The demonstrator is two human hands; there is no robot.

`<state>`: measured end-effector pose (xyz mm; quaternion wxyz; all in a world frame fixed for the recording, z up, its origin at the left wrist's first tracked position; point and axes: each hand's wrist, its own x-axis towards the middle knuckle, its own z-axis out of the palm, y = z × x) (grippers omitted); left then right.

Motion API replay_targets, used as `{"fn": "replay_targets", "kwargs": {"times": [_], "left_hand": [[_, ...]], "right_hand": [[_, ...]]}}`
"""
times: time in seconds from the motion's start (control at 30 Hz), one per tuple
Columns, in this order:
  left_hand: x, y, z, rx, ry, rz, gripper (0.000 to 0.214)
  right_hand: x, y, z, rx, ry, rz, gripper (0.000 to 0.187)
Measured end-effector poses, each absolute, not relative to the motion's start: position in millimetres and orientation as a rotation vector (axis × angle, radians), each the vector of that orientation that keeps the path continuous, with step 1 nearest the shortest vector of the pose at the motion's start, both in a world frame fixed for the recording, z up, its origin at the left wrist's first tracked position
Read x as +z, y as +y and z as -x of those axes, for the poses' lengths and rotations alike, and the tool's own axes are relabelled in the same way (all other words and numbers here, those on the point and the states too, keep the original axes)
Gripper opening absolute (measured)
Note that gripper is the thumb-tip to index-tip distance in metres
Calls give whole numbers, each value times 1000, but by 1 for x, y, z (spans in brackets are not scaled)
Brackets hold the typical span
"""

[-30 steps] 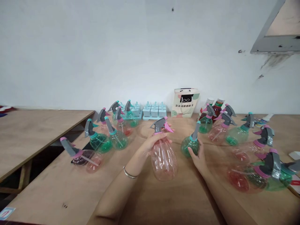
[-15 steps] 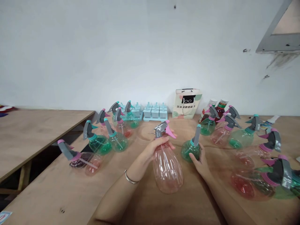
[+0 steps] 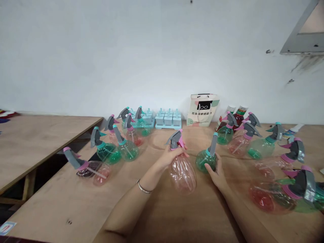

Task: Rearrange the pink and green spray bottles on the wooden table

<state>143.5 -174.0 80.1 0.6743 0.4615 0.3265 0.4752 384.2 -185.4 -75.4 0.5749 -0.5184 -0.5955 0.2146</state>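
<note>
My left hand (image 3: pixel 172 156) is wrapped round the neck of a clear pink spray bottle (image 3: pixel 184 175) with a grey trigger head and pink nozzle. That bottle leans a little in front of me; whether its base touches the table I cannot tell. To its right, my right hand (image 3: pixel 217 171) grips the side of a rounder clear green spray bottle (image 3: pixel 202 161) with a teal collar and grey head. Thumb in front, fingers partly hidden behind it. The green bottle appears to stand on the wooden table (image 3: pixel 162 219).
Several green and pink spray bottles stand at left, including a green one (image 3: pixel 129 152), and several more at right, including a pink one (image 3: pixel 262 199). Light-blue popsicle moulds (image 3: pixel 168 120), a paper bag (image 3: pixel 199 118) and red-filled bottles (image 3: pixel 239 116) line the wall.
My left hand has moved the pink spray bottle slightly away from me, and its body now sits higher in view. The right hand stays on the green bottle. The view has shifted a little.
</note>
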Motion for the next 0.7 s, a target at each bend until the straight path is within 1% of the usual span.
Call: {"fn": "replay_targets", "kwargs": {"times": [0.17,0.37,0.5,0.63,0.7], "left_hand": [[76,-172,-143,1003,694,-1158,52],[75,-173,-145,1114,799,-1117,46],[81,-176,-145,1066,836,-1132,43],[84,-179,-148,1074,848,-1186,45],[81,-178,-150,1114,883,-1219,40]], "right_hand": [[-76,-185,-385,535,-1395,1218,67],[-77,-185,-385,503,-1391,1222,67],[-77,-184,-386,497,-1405,1223,68],[-78,-184,-386,504,-1412,1227,68],[-78,-184,-386,503,-1413,1231,69]]}}
